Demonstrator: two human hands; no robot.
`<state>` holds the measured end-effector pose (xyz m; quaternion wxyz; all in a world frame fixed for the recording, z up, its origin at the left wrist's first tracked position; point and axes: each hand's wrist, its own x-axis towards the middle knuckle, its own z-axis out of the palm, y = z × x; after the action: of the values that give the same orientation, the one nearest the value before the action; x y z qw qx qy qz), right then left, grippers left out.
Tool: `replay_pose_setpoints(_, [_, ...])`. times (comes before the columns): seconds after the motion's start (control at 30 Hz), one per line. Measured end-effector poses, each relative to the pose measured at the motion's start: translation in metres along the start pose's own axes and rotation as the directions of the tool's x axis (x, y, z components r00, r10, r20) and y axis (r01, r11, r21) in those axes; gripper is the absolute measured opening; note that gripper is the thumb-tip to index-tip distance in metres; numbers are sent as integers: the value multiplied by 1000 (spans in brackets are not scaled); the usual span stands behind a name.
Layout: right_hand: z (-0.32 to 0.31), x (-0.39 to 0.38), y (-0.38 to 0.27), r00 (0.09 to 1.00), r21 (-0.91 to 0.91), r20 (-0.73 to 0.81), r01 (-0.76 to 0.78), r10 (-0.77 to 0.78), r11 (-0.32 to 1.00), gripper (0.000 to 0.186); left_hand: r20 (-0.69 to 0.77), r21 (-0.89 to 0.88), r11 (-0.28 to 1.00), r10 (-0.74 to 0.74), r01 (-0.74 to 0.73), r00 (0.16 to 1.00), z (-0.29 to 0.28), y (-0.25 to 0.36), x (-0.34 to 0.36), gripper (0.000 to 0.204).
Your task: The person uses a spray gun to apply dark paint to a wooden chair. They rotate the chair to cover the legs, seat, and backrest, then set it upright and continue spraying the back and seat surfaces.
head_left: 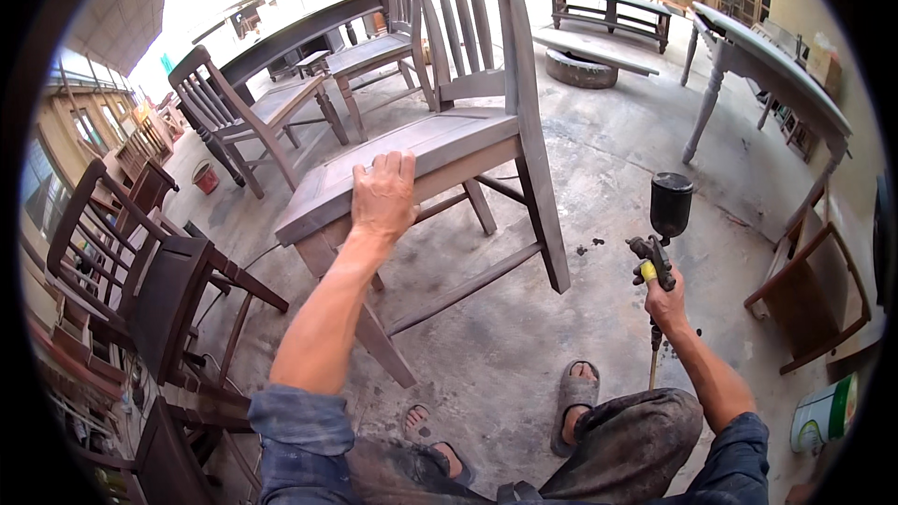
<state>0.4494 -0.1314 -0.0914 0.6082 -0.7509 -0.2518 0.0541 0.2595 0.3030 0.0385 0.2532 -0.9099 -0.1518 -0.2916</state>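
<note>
A grey-coated wooden chair [458, 137] with a slatted back stands tilted in front of me. My left hand [383, 194] grips the near edge of its seat, fingers curled over the top and the thumb side out of sight. Off to the right, my right hand [666, 301] is wrapped around the handle of a spray gun [653, 254]. A dark round paint cup [671, 206] sits upright on top of the gun, and a thin hose hangs below the grip. The gun is apart from the chair and shows no visible spray.
Dark unpainted chairs [168, 304] crowd the left side. Behind are more grey chairs [257, 108], a red bucket [205, 176] and a board on a tyre [580, 69]. A long table [776, 65], a brown wooden piece [812, 295] and a white-green bucket [823, 414] line the right.
</note>
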Motion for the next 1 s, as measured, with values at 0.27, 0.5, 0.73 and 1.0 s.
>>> replay_pose_setpoints(0.27, [41, 46, 56, 981, 20, 37, 189, -190, 982, 29, -63, -96, 985, 137, -143, 989, 4, -58, 3, 83])
replay_pose_setpoints(0.5, [92, 87, 72, 965, 116, 187, 166, -186, 979, 41, -168, -108, 977, 166, -186, 972, -1, -93, 6, 58])
replay_pose_setpoints(0.73, [163, 141, 21, 926, 174, 200, 290, -322, 941, 40, -355, -98, 995, -52, 18, 933, 41, -95, 28, 49])
replay_pose_setpoints(1.0, [195, 190, -11, 950, 236, 189, 201, -248, 951, 35, -462, -67, 987, -162, 148, 872, 67, -98, 41, 54])
